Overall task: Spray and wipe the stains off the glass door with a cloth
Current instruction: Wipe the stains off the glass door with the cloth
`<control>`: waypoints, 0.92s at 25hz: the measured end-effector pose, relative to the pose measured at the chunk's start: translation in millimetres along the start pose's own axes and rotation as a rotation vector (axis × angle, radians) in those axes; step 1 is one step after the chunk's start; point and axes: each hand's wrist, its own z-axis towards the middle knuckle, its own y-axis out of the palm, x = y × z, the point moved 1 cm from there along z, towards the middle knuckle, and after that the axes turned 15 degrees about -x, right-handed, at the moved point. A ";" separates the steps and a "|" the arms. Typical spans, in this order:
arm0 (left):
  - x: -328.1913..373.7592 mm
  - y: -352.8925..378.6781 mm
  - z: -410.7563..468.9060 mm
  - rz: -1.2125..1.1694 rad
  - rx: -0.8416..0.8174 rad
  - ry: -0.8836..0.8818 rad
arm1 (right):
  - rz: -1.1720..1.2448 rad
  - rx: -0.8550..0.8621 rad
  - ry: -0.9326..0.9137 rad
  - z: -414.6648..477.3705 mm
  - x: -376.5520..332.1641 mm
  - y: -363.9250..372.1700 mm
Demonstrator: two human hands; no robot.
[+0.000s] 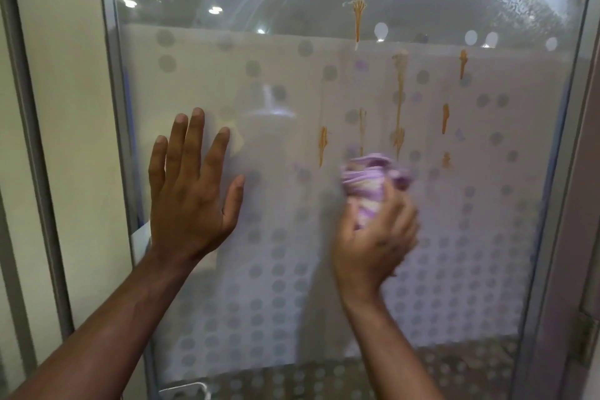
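The glass door [292,81] fills the view, its lower part frosted with grey dots. Several orange-brown drip stains [400,97] run down its middle and right side. A misty smear of spray arcs across the top of the pane. My left hand [191,191] presses flat on the glass at the left, fingers spread. My right hand [376,237] grips a bunched purple and white cloth [370,185] against the glass just below the stains; this hand is blurred. No spray bottle is in view.
A metal door frame [110,107] runs down the left, with a cream wall [65,75] beside it. The right frame [571,204] carries a hinge [589,341] low down. Ceiling lights reflect in the upper glass.
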 end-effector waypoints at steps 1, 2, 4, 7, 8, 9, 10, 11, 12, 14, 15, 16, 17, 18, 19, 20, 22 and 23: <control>-0.6 -0.2 -0.5 -0.002 -0.002 0.003 | -0.046 -0.059 -0.117 -20.4 -12.6 7.1; -1.4 -0.5 -0.7 -0.003 -0.005 0.005 | -0.083 -0.121 -0.228 -41.8 -22.3 13.8; -2.4 -1.0 -0.8 -0.007 -0.018 0.010 | -0.132 -0.241 -0.445 -83.0 -31.9 22.5; -3.5 -1.6 -1.6 -0.016 -0.023 0.015 | -0.161 -0.229 -0.625 -93.1 -21.3 20.3; -3.8 -1.6 -1.0 -0.014 -0.021 0.014 | -0.173 -0.191 -0.588 -81.7 -11.4 17.0; -4.4 -1.5 -1.1 -0.015 -0.024 0.014 | -0.194 -0.150 -0.495 -67.8 1.4 12.3; -4.7 -1.5 -1.2 -0.020 -0.029 0.016 | -0.207 -0.098 -0.358 -51.3 17.1 4.9; -4.6 -1.7 -1.4 -0.023 -0.033 0.017 | -0.200 -0.037 -0.200 -32.8 34.5 -3.6; -3.9 -1.7 -1.9 -0.024 -0.033 0.017 | -0.162 0.023 -0.037 -15.8 49.4 -12.8; -2.3 -1.4 -1.2 -0.028 -0.031 0.018 | -0.023 0.114 0.235 4.3 61.7 -24.8; -2.1 -1.7 -0.4 -0.035 -0.034 0.021 | 0.035 0.135 0.317 6.3 59.7 -23.7; -2.2 -2.6 0.0 -0.044 -0.039 0.021 | 0.070 0.134 0.347 3.7 51.1 -18.5; -2.1 -3.6 -0.2 -0.057 -0.040 0.022 | 0.076 0.121 0.328 -3.5 37.5 -10.4; -1.9 -4.5 -0.8 -0.076 -0.036 0.029 | 0.055 0.103 0.267 -14.8 19.6 -1.3; -2.6 -5.2 -1.7 -0.106 -0.026 0.043 | 0.009 0.077 0.171 -31.0 -0.1 8.3; -3.7 -5.6 -2.1 -0.146 -0.012 0.060 | -0.043 0.032 0.050 -50.2 -18.8 17.1; -7.6 -5.8 -2.5 -0.254 0.016 0.089 | -0.119 -0.113 -0.222 -95.2 -45.2 31.8; -9.7 -6.0 -3.2 -0.314 0.028 0.100 | -0.138 -0.183 -0.344 -114.9 -51.9 34.6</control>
